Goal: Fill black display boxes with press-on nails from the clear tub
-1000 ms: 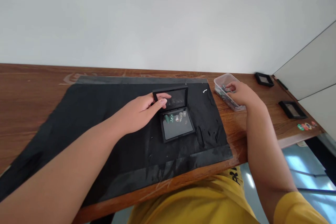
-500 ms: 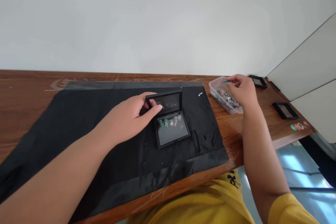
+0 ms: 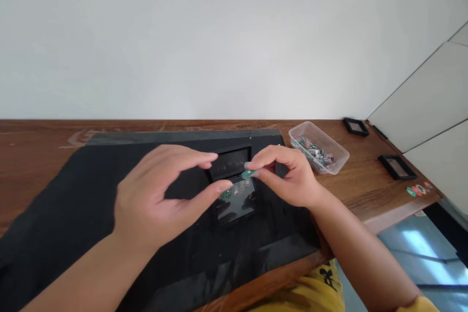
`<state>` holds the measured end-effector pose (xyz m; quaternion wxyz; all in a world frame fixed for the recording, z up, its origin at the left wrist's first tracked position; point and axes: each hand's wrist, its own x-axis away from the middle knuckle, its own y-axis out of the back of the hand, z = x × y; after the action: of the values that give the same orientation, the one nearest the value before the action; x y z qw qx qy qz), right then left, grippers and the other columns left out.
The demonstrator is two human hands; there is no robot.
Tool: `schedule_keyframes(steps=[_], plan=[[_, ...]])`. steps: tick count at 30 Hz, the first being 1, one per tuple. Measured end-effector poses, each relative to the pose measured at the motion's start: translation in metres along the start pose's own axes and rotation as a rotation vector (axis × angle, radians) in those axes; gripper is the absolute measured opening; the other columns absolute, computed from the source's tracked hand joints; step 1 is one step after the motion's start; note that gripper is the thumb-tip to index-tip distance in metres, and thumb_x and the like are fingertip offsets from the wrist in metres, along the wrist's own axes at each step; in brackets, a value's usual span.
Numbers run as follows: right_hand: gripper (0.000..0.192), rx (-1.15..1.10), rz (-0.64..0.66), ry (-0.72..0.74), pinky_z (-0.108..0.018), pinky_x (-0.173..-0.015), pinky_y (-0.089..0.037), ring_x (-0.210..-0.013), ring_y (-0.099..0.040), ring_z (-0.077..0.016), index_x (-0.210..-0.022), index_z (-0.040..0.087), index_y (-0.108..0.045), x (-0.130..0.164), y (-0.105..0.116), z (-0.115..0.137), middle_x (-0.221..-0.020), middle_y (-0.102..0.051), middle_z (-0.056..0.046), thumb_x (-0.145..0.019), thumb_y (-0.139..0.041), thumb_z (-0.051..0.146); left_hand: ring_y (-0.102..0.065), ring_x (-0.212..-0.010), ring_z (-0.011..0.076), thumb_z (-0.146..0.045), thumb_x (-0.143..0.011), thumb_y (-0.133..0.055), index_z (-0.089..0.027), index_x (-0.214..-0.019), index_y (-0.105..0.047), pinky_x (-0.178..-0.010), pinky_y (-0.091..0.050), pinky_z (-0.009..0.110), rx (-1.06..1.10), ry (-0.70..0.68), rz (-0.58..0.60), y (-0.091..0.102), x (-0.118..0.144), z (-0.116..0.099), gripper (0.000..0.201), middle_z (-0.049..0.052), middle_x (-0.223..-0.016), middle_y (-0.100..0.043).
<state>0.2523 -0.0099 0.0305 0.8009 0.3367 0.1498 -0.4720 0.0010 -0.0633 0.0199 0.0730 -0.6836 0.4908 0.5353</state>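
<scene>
My right hand [image 3: 283, 175] pinches a glossy green press-on nail [image 3: 249, 174] between thumb and forefinger, above a small black hinged case [image 3: 234, 212]. Behind the fingers, the case's lid [image 3: 229, 163] stands raised with a clear window. Several small green and pale decorated nails [image 3: 237, 189] lie in a row on the case's grey inner surface, near the hinge. My left hand [image 3: 164, 195] hovers at the case's left, thumb and fingers apart, with nothing between them. Part of the case is covered by my hands.
A clear plastic tub [image 3: 331, 148] with many small green, pink and silver pieces stands right of the black mat [image 3: 91, 195]. Two black cases [image 3: 355, 126] lie farther right on the wooden table [image 3: 360, 183]. Round coloured stickers [image 3: 417, 190] sit near the right edge.
My right hand has moved left from the tub to above the case, carrying the green press-on nail. My left hand has let go of the case's lid and opened.
</scene>
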Motion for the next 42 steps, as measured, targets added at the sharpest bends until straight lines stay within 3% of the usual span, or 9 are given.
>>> schedule_keyframes(steps=[4, 9, 13, 24, 30, 37, 42], plan=[[0.012, -0.006, 0.051, 0.006, -0.03, -0.071, -0.062, -0.085, -0.077, -0.0173, -0.106, 0.024, -0.085, 0.001, -0.007, 0.002, -0.103, -0.086, -0.008, -0.109, -0.074, 0.028, -0.079, -0.077, 0.0202, -0.048, -0.098, -0.084, -0.037, -0.122, -0.08, -0.078, -0.067, 0.033, 0.125, 0.128, 0.184, -0.003, 0.001, -0.007, 0.026, -0.004, -0.092, -0.087], [0.013, -0.034, 0.051, 0.047, -0.029, -0.068, -0.061, -0.083, -0.077, -0.0166, -0.105, 0.024, -0.085, 0.0, -0.007, 0.006, -0.101, -0.086, -0.007, -0.11, -0.073, 0.027, -0.081, -0.078, 0.0225, -0.063, -0.099, -0.075, -0.042, -0.129, -0.082, -0.08, -0.069, 0.035, 0.098, 0.291, 0.218, -0.006, 0.015, -0.007, 0.037, -0.005, -0.092, -0.088], [0.014, 0.018, 0.051, 0.011, -0.029, -0.066, -0.061, -0.08, -0.076, -0.0169, -0.102, 0.025, -0.085, 0.001, -0.008, 0.008, -0.099, -0.086, -0.007, -0.109, -0.072, 0.026, -0.082, -0.082, 0.0253, -0.072, -0.095, -0.075, -0.04, -0.124, -0.084, -0.077, -0.07, 0.036, 0.086, 0.408, 0.253, -0.01, 0.019, -0.011, 0.044, -0.002, -0.091, -0.088], [0.012, 0.071, 0.009, -0.061, -0.028, -0.063, -0.058, -0.073, -0.071, -0.0155, -0.103, 0.025, -0.087, 0.003, -0.014, 0.009, -0.098, -0.086, -0.006, -0.103, -0.075, 0.024, -0.078, -0.076, 0.0214, -0.061, -0.089, -0.084, -0.034, -0.102, -0.086, -0.074, -0.069, 0.033, 0.294, 0.578, 0.262, -0.006, 0.004, -0.021, 0.029, -0.002, -0.085, -0.085], [0.009, 0.028, -0.056, -0.132, -0.028, -0.059, -0.054, -0.068, -0.066, -0.015, -0.102, 0.024, -0.086, 0.006, -0.026, 0.002, -0.095, -0.085, -0.005, -0.101, -0.079, 0.029, -0.077, -0.072, 0.0212, -0.063, -0.088, -0.088, -0.035, -0.108, -0.086, -0.073, -0.07, 0.034, 0.364, 0.607, 0.261, -0.006, 0.005, -0.014, 0.035, -0.002, -0.082, -0.084], [0.005, -0.055, -0.128, -0.156, -0.027, -0.055, -0.05, -0.061, -0.06, -0.0124, -0.095, 0.023, -0.086, 0.002, -0.025, 0.003, -0.09, -0.084, -0.004, -0.096, -0.083, 0.027, -0.074, -0.067, 0.0158, -0.04, -0.085, -0.094, -0.032, -0.106, -0.088, -0.067, -0.064, 0.026, 0.436, 0.587, 0.206, 0.002, -0.003, -0.004, 0.023, -0.003, -0.076, -0.082], [0.008, -0.077, -0.103, -0.185, -0.025, -0.053, -0.046, -0.058, -0.056, -0.0108, -0.094, 0.021, -0.086, 0.001, -0.025, 0.002, -0.083, -0.082, -0.003, -0.095, -0.084, 0.028, -0.073, -0.067, 0.0153, -0.046, -0.088, -0.085, -0.03, -0.102, -0.086, -0.065, -0.062, 0.025, 0.354, 0.552, 0.328, 0.002, -0.004, 0.0, 0.021, -0.003, -0.078, -0.082]])
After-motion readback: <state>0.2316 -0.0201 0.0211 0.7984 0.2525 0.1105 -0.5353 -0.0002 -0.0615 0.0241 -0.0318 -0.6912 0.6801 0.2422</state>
